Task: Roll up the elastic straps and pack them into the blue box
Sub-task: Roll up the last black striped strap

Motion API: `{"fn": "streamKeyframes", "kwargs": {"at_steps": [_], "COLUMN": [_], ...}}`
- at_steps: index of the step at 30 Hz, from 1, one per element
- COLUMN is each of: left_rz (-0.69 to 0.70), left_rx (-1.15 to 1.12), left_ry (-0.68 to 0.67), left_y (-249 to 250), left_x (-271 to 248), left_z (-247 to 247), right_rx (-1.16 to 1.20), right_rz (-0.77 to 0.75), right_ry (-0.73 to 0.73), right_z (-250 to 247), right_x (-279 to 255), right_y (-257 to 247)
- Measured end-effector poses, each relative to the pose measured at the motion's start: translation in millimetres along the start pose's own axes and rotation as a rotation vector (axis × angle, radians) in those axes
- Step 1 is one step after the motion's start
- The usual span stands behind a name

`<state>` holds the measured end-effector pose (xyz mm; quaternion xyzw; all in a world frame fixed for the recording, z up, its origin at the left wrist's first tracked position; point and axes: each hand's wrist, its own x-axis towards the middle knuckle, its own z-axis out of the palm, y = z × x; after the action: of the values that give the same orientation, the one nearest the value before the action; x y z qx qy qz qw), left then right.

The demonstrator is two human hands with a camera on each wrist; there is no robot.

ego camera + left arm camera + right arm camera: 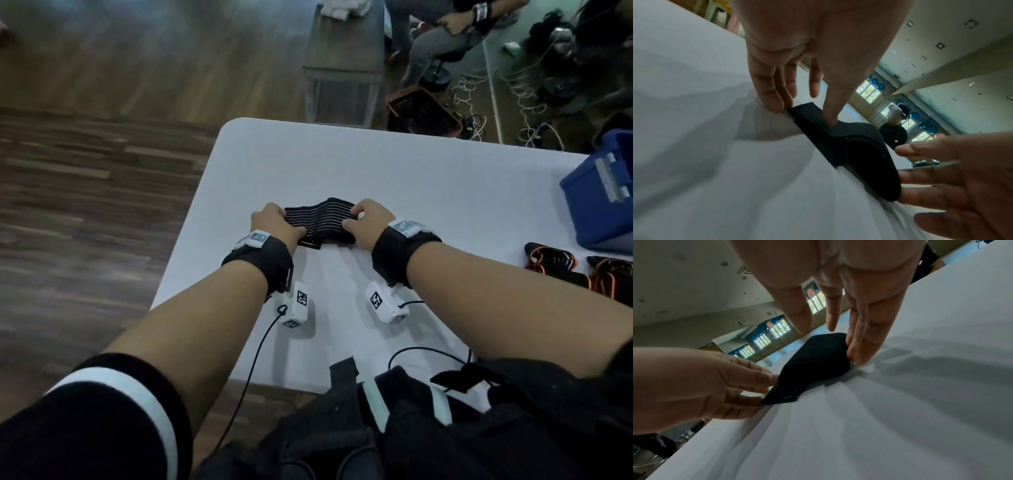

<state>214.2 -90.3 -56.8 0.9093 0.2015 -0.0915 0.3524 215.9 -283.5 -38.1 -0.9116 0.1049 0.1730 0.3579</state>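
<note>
So you've got the black elastic strap (322,221) lying flat on the white bench (411,178), a bit in from the left edge, with one hand at each end. Your left hand (277,222) has its fingers fairly straight, tips pushing against the strap's left end, and the wrist view shows those fingers (931,178) touching the thicker folded bit there, so it's a press, not a pinch. Your right hand (371,222) is much the same: fingers extended and pointing down, with the fingertips (861,353) planted at the strap's right end where it meets the bench. My guess is you're pinning both ends to pull it straight and flat before starting the roll, which makes sense since a stretchy band bunches up otherwise. The strap's long axis runs left to right across your body, pale stripes running along its length, and the middle humps up slightly instead of sitting dead flat. No roll started that I can see, unless that doubled-over left end counts. The blue box (603,198) sits well apart at the far right of the bench, and a couple of black-and-orange straps (555,265) wait just in front of it. I'd roll from one end towards the other while the opposite hand holds it taut.
</note>
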Motion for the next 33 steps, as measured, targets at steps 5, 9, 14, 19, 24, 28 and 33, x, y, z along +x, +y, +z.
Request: {"fn": "streamKeyframes", "kwargs": {"at_steps": [5,9,14,19,24,28,33], "left_rz": [-0.024,-0.036,-0.146,-0.021,0.109,0.174,0.375], "left_rx": [-0.003,-0.021,0.017,0.040,-0.110,-0.398,-0.574], "left_ry": [-0.059,-0.063,-0.081,-0.218,-0.155,-0.043,-0.056], "left_y": [9,12,28,24,16,20,55], "left_x": [0,2,-5,-18,-30,-40,-54], "left_z": [8,13,9,20,14,-7,-43], "right_rx": [-0.001,-0.002,-0.133,-0.287,-0.367,-0.250,0.039], "right_rz": [-0.001,-0.011,-0.104,-0.087,-0.267,-0.173,-0.276], "right_ry": [0.024,0.032,-0.046,-0.003,-0.023,0.007,0.042], "right_z": [13,12,10,13,5,-3,-27], "right_x": [2,0,-5,-11,-25,-34,-45], "right_y": [0,1,2,14,26,38,27]}}
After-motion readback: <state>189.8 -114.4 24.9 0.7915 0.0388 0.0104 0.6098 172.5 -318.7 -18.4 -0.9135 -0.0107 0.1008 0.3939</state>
